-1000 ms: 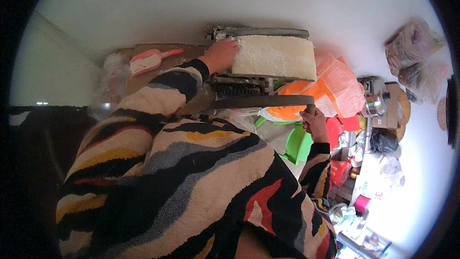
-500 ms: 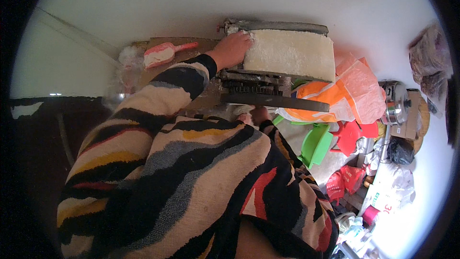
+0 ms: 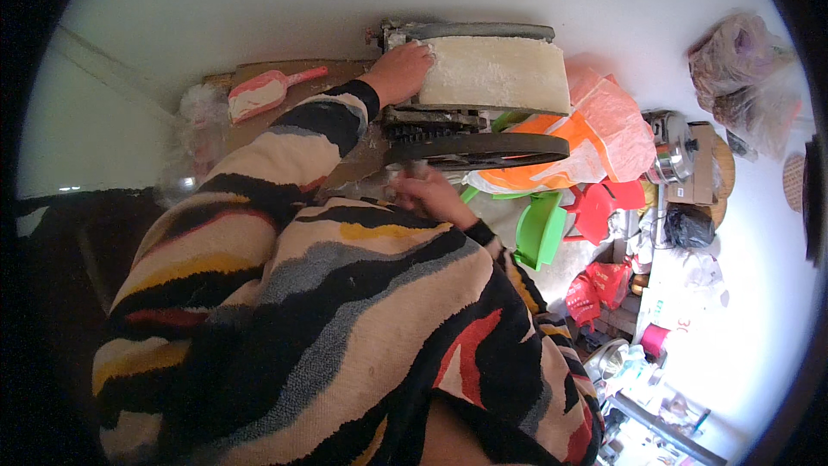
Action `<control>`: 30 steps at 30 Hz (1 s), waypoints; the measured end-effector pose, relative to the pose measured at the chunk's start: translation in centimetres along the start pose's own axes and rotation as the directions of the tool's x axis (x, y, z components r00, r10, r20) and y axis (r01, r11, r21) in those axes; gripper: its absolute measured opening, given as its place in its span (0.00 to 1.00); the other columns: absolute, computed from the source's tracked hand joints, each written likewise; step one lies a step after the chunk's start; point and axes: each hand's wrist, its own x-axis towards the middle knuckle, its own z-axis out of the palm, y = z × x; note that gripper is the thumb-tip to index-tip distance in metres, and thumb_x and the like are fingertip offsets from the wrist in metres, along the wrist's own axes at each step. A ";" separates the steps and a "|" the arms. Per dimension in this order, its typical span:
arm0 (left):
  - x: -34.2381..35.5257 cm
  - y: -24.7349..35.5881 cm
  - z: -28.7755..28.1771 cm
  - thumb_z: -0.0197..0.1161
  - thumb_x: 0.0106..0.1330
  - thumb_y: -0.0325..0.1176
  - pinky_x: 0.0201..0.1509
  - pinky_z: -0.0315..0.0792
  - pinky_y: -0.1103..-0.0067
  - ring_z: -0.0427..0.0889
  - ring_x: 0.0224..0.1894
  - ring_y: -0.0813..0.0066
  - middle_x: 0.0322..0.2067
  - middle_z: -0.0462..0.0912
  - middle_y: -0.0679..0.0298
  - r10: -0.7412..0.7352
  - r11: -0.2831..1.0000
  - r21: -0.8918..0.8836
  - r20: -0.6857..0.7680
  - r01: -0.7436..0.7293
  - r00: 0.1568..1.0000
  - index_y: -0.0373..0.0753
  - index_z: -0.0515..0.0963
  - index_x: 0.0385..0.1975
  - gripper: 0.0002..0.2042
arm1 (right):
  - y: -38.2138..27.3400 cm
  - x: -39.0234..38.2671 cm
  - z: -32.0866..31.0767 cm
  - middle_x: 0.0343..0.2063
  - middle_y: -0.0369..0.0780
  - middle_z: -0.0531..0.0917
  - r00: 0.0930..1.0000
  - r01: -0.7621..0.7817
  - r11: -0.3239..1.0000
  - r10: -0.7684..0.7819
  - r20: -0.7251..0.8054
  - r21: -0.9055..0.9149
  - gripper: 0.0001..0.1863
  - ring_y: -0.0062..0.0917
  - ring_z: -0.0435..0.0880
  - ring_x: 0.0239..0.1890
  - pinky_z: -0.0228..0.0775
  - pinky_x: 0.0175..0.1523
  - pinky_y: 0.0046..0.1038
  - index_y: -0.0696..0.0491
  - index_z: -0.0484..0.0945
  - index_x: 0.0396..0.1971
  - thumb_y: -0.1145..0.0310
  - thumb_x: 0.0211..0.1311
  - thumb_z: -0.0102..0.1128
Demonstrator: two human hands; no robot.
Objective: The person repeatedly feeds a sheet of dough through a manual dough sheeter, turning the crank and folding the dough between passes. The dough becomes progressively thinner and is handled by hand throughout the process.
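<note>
A pale, floured dough sheet (image 3: 496, 73) lies over the top of a dark metal dough-rolling machine (image 3: 431, 117). My left hand (image 3: 402, 72) is closed at the sheet's left end, fingers curled against it; the fingertips are partly hidden. On the machine's near side is a large dark handwheel (image 3: 479, 152), with gear teeth showing behind it. Just below the wheel's left part, my right hand (image 3: 427, 192) is wrapped round a light-coloured crank handle (image 3: 394, 174), most of which the fingers cover.
Left of the machine, a pink scoop (image 3: 259, 97) with flour rests on a brown board (image 3: 250, 76). An orange-and-white bag (image 3: 604, 134) sits to the right, near green (image 3: 541, 231) and red (image 3: 601, 207) plastic chairs. A steel pot (image 3: 668, 145) stands beyond.
The view has shifted, so the machine appears farther left and higher. My right hand has come up into fuller sight by the wheel. My left hand stays at the dough sheet's left end.
</note>
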 end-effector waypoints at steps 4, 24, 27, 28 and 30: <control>0.1 0.1 -0.1 0.49 0.56 0.22 0.55 0.66 0.66 0.72 0.48 0.54 0.41 0.74 0.53 -0.026 1.000 0.011 0.060 0.025 0.998 0.32 0.72 0.43 0.15 | -4.2 -7.0 -1.5 0.16 0.32 0.71 0.985 0.044 0.949 0.011 -0.174 0.311 0.11 0.15 0.66 0.14 0.59 0.19 0.19 0.52 0.66 0.32 0.69 0.56 0.60; 0.0 0.1 0.1 0.51 0.53 0.23 0.56 0.66 0.65 0.71 0.49 0.53 0.44 0.74 0.52 -0.069 0.998 0.012 0.042 0.068 0.997 0.32 0.73 0.44 0.16 | 24.8 6.7 -27.9 0.17 0.43 0.77 0.714 -0.067 0.584 -0.538 -0.447 -0.809 0.10 0.37 0.76 0.21 0.68 0.27 0.37 0.54 0.75 0.27 0.66 0.45 0.59; 0.1 0.1 0.0 0.51 0.54 0.24 0.55 0.66 0.65 0.71 0.49 0.53 0.43 0.75 0.52 -0.059 0.998 0.029 0.044 0.058 0.997 0.32 0.73 0.44 0.16 | 26.7 12.8 -20.6 0.20 0.45 0.79 0.801 -0.090 0.045 -0.590 -0.099 -0.995 0.13 0.37 0.78 0.24 0.69 0.31 0.42 0.56 0.78 0.28 0.63 0.44 0.60; 0.1 0.1 0.0 0.51 0.54 0.24 0.55 0.66 0.65 0.71 0.49 0.53 0.43 0.75 0.52 -0.061 0.998 0.026 0.043 0.060 0.997 0.32 0.73 0.43 0.16 | 26.1 13.5 -18.5 0.20 0.46 0.79 0.884 0.077 -0.096 -0.454 0.112 -0.992 0.14 0.37 0.79 0.24 0.70 0.30 0.40 0.57 0.77 0.30 0.62 0.45 0.60; 0.3 0.1 -0.1 0.50 0.54 0.24 0.56 0.66 0.65 0.71 0.49 0.53 0.42 0.75 0.52 -0.067 0.997 0.027 0.055 0.065 0.996 0.32 0.73 0.43 0.16 | 23.9 14.8 -14.0 0.19 0.46 0.78 0.927 0.278 0.083 -0.284 0.244 -0.957 0.16 0.35 0.78 0.23 0.69 0.27 0.36 0.58 0.77 0.31 0.61 0.48 0.61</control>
